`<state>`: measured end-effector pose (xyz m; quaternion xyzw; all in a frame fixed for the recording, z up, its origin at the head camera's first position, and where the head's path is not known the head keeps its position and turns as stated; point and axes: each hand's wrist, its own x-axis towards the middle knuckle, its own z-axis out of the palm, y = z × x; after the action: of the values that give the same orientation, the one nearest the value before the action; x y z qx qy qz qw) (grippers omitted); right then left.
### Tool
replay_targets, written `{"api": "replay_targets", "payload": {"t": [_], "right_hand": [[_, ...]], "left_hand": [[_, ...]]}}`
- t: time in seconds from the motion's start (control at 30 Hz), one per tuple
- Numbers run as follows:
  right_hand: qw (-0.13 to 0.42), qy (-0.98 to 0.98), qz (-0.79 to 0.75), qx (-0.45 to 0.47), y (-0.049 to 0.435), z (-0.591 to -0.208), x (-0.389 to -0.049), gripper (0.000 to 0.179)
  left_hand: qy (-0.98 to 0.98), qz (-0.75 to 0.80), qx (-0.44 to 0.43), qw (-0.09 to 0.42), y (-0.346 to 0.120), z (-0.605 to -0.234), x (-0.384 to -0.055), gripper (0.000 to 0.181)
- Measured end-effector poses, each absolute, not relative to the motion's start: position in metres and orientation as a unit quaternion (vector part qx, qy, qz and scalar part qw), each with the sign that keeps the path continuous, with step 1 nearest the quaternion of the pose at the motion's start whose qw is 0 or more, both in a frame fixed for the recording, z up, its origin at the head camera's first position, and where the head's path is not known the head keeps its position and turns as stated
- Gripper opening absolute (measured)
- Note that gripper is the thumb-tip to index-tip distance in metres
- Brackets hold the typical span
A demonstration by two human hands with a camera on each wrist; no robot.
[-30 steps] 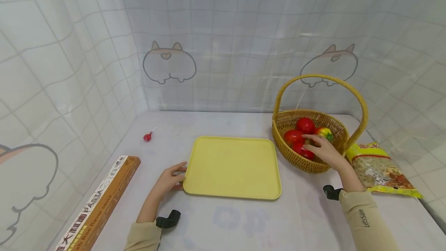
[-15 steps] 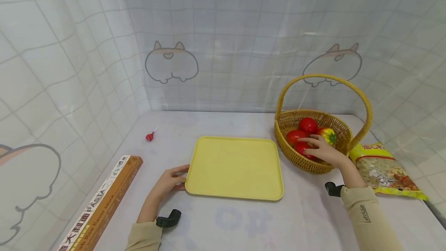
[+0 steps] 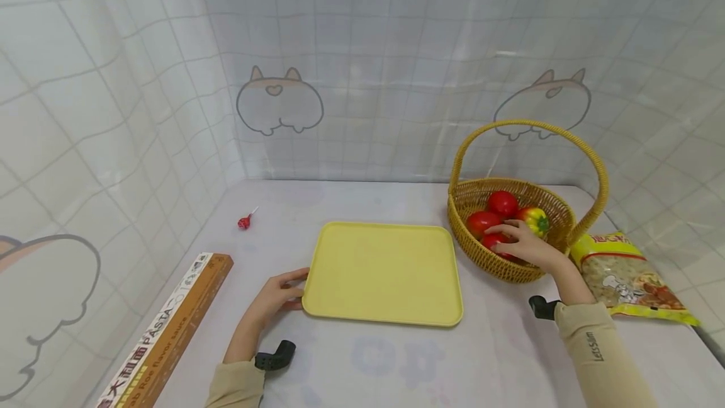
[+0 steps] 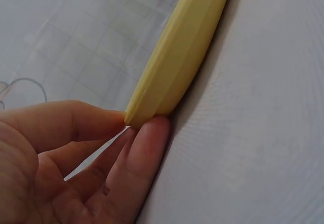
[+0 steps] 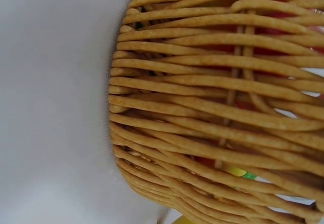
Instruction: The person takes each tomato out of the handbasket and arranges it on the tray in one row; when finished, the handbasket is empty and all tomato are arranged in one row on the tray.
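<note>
A long pasta box (image 3: 170, 326) lay at the far left, with a wrapped red lollipop (image 3: 244, 223) beyond it on the table. The left hand (image 3: 274, 298) pinched the left edge of the bare yellow tray (image 3: 385, 272) near its near corner, thumb and fingers meeting across the rim. To the right, apart from the tray, stood a wicker basket (image 3: 512, 272) holding three red fruits and a red-and-yellow bell pepper (image 3: 535, 222). The right hand (image 3: 529, 247) had its bent fingers over the nearest red fruit (image 3: 493, 243); whether they gripped it I could not tell, the wicker filling the right wrist view. Picking from the basket seemed the step in hand. A move out called for a firm hold, a lift over the rim and care under the arched handle, with the neighbouring fruits crowding the fingers. Farthest right, a food bag (image 3: 631, 279) lay just beside the basket.
</note>
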<state>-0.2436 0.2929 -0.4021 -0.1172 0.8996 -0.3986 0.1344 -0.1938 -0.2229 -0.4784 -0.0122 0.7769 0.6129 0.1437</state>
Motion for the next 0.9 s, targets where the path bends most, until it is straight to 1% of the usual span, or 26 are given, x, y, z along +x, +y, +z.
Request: {"api": "replay_targets", "payload": {"t": [0.1,0.23,0.53,0.67,0.9], "right_hand": [[0.124,0.9,-0.405,-0.104,0.2931,-0.4016,-0.2431,0.05],[0.106,0.903,-0.408,-0.081,0.2936,-0.4005,-0.2431,0.06],[0.025,0.902,-0.427,-0.048,0.2938,-0.3997,-0.2435,0.087],[-0.01,0.902,-0.43,-0.036,0.2933,-0.4013,-0.2435,0.092],[-0.066,0.889,-0.452,-0.006,0.2894,-0.4015,-0.2444,0.092]], "left_hand": [[0.779,0.611,-0.016,0.143,-0.2225,-0.4785,-0.1942,0.054],[0.781,0.608,-0.021,0.143,-0.2222,-0.4789,-0.1946,0.054],[0.783,0.605,-0.027,0.141,-0.2214,-0.4795,-0.1944,0.053],[0.781,0.607,-0.032,0.142,-0.2215,-0.4812,-0.195,0.053],[0.78,0.609,-0.032,0.139,-0.2216,-0.4817,-0.1962,0.053]]}}
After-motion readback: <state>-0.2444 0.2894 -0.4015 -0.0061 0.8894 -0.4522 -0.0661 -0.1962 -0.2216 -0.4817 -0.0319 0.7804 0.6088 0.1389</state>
